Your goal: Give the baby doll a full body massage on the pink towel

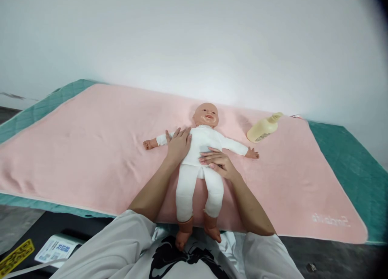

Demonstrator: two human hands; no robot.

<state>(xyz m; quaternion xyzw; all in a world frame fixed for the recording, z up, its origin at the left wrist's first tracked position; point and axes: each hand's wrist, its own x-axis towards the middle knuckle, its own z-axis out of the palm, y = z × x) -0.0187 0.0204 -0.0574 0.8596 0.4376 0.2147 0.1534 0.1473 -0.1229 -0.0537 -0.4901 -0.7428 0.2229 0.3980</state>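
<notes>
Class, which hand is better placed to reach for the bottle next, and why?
Probably the right hand: resting on the doll, it is nearer the bottle than the left hand.

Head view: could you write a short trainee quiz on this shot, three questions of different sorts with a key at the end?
1. Multiple choice: the left hand and the right hand are both on the doll. Which lies nearer its head?
A) left
B) right
C) both equally near

2. True or false: the doll lies face down.

3. Short answer: on which side of the doll, the person's left or right, is the bottle on the pink blanket?

Key: 1. A. 2. False; it lies face up. 3. The right.
</notes>
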